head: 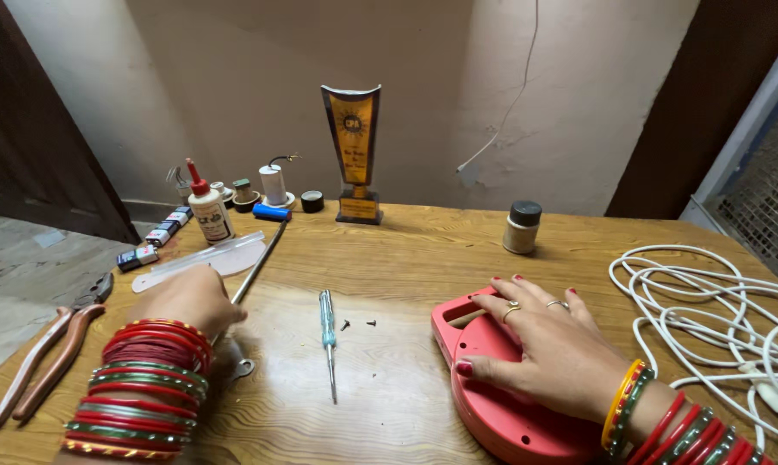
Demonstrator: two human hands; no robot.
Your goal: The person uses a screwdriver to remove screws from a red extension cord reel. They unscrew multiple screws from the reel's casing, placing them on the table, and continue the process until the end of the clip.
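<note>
A person wearing stacked red, green and gold bangles is working at a wooden counter (pixel 406 258). The right hand (pixel 540 340) is lying flat, fingers spread, on top of a red plastic casing (pixel 501 413), which is sitting at the counter's near right edge. The left hand (pixel 191 297) is curling over the near end of a thin metal rod (pixel 260 263); the back of the hand is hiding the fingers, so how tightly it is gripping cannot be told. A small metal part (pixel 241 368) is showing just beside that hand. Between the two hands, a blue-handled screwdriver (pixel 328 336) is lying with its tip pointing toward the person, and two small dark screws (pixel 358 324) are resting just beside it. Pliers (pixel 49 353) are lying at the far left, a coiled white cable (pixel 708 310) at the far right, and a glue bottle (pixel 208 208) and a trophy (pixel 354 155) are standing toward the back.
</note>
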